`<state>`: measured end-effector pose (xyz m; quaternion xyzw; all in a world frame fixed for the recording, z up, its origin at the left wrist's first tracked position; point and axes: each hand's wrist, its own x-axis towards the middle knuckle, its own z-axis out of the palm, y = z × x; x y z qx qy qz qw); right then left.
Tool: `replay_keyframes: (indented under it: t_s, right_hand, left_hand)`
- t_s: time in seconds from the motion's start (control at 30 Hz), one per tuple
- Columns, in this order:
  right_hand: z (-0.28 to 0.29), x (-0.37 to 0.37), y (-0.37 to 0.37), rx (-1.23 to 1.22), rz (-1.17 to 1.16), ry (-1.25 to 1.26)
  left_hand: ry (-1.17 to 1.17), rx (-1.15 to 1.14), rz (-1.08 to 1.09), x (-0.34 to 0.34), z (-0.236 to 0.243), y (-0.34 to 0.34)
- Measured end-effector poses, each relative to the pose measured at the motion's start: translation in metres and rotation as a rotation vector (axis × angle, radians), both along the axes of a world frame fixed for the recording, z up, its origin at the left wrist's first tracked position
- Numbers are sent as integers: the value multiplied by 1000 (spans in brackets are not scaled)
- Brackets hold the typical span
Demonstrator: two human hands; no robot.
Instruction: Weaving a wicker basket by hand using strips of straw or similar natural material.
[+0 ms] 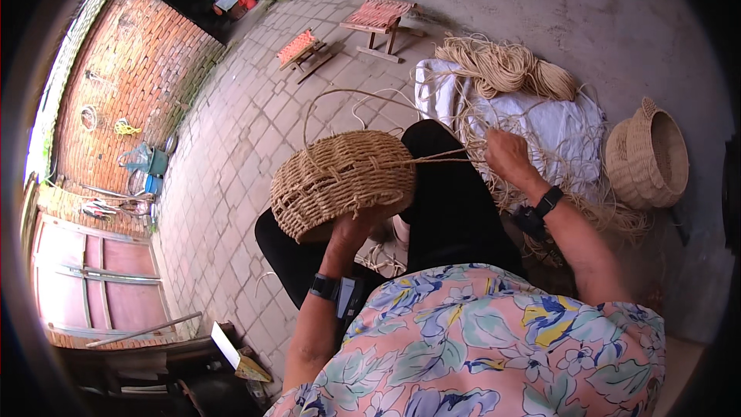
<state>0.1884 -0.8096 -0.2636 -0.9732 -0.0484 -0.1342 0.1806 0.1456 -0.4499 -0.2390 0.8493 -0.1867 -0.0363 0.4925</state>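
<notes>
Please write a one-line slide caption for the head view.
Left hand partly hidden by a woven basket, right hand gripping cord stretched out from the basket's side.

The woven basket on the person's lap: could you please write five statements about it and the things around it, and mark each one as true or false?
1. The left hand is at the lower rim of the woven basket. True.
2. A strand runs from the woven basket to the right hand. True.
3. The coil of cord hangs on the brick wall. False: it lies on the white cloth.
4. The second basket stands at the person's left. False: it is at the person's right.
5. Two low stools stand on the paved floor. True.
</notes>
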Motion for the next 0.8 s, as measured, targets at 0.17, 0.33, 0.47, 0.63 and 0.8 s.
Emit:
replay_keyframes:
  t_s: [0.17, 0.33, 0.47, 0.63, 0.8]
  right_hand:
    - [62, -3, 70, 480, 435, -246]
    - [74, -7, 94, 501, 617, -40]
    - [69, -9, 88, 619, 716, -27]
    - [29, -1, 25, 579, 680, -33]
    - [-84, 5, -120, 64, 19, 200]
  left_hand:
    - [115, -86, 8, -4, 4, -5]
    - [46, 268, -90, 3, 14, -21]
    - [33, 386, -107, 6, 15, -21]
    - [-32, -63, 79, 7, -35, 12]
    - [-156, 128, 31, 8, -13, 4]
